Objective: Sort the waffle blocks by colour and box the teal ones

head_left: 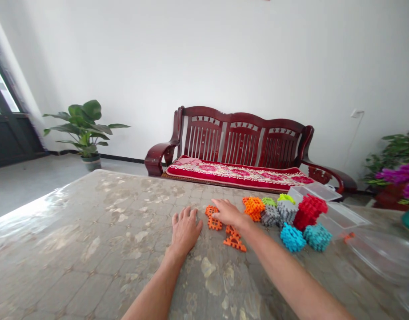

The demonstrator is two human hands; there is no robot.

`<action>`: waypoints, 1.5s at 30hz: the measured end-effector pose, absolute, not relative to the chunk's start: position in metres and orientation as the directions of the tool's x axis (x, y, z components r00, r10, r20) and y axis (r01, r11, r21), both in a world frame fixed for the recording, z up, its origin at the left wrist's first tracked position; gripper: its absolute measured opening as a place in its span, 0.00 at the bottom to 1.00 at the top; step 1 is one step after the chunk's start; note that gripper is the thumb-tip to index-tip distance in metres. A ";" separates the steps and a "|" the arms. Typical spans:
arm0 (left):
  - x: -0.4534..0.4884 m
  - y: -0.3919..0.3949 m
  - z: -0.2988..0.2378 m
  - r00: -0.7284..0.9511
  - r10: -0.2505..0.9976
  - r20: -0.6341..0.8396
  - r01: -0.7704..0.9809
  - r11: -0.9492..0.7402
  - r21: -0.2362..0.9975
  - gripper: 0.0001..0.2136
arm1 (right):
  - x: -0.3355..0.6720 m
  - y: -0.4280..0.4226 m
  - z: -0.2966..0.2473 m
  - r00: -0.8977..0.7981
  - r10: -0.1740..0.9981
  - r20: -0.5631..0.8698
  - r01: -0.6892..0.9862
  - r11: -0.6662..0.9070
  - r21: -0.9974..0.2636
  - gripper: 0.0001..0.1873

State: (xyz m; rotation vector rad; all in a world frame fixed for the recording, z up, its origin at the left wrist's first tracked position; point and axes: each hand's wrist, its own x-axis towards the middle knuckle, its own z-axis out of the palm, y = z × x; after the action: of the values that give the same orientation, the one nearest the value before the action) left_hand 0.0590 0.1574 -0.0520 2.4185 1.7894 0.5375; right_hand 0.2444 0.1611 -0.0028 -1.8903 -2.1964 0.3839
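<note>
My left hand (186, 229) lies flat on the patterned table cover (124, 231), fingers spread, with nothing in it. Just to its right are loose orange interlocking plastic pieces (214, 223), lattice squares with toothed edges. My right hand (228, 212) reaches over them with its fingers apart; whether the fingertips touch a piece I cannot tell. Below that hand lies an orange triangular piece (235, 243), close to another orange piece partly covered by the wrist. Beyond the right wrist stands a stack of orange pieces (254, 209).
Grey (286, 211), red (310, 211), blue (292, 237) and teal stacks (318, 237) stand at the right, with green pieces (269, 202) behind. Clear plastic boxes (344, 218) lie beyond them. A wooden bench (242, 138) is behind the table; a potted plant (87, 129) stands left.
</note>
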 end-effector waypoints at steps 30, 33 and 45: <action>0.060 0.155 -0.053 0.267 0.926 0.267 0.917 -0.330 0.226 0.20 | 0.263 0.155 -0.028 -0.007 0.980 0.198 0.965 0.058 -0.256 0.31; 0.061 0.156 -0.055 0.265 0.926 0.269 0.916 -0.329 0.231 0.20 | 0.281 0.161 -0.028 -0.031 0.995 0.093 0.947 0.059 -0.316 0.36; 0.061 0.156 -0.056 0.269 0.922 0.277 0.922 -0.330 0.203 0.20 | 0.290 0.176 -0.020 -0.201 0.979 -0.030 0.947 0.186 -0.262 0.29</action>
State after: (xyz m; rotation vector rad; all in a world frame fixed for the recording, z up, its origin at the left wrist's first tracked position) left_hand 0.0606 0.1560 -0.0565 2.5013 1.8175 0.5485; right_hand 0.2898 0.1762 -0.0195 -1.8871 -2.3048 0.3366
